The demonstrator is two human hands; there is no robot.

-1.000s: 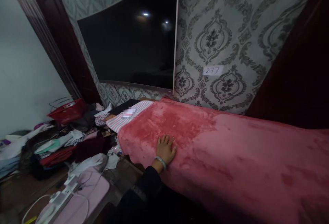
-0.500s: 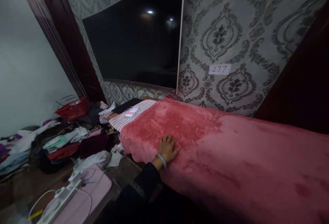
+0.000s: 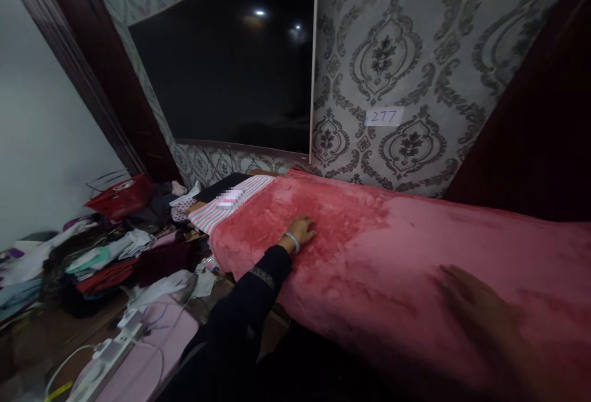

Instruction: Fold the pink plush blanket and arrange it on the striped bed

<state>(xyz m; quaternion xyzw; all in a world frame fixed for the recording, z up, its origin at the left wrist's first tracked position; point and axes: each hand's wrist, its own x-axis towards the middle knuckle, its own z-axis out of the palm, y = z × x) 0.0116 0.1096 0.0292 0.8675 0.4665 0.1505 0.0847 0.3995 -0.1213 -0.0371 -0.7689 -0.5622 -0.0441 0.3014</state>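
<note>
A plush blanket (image 3: 415, 236), red-pink with darker brushed patches, covers a long surface along the wall and hangs over its front edge. My left hand (image 3: 301, 231), with a pale bracelet at the wrist and a dark sleeve, lies on the darker red part of the blanket, fingers spread and holding nothing. Over the blanket's right half is my right hand (image 3: 478, 303), smeared by motion, its fingers stretched toward the left. Whether it touches the pile I cannot tell. Beyond the blanket's left end lies a striped cloth (image 3: 252, 189) with a small blurred-out item on it.
A large dark television (image 3: 231, 63) hangs above on patterned wallpaper. Piles of clothes (image 3: 111, 273) and a red basket (image 3: 122, 196) crowd the left. A white power strip (image 3: 104, 359) with cords lies on a pink board (image 3: 170, 334) at lower left.
My left hand has slid forward, farther from me across the blanket. My right hand has come into view at the lower right. The camera view has shifted slightly.
</note>
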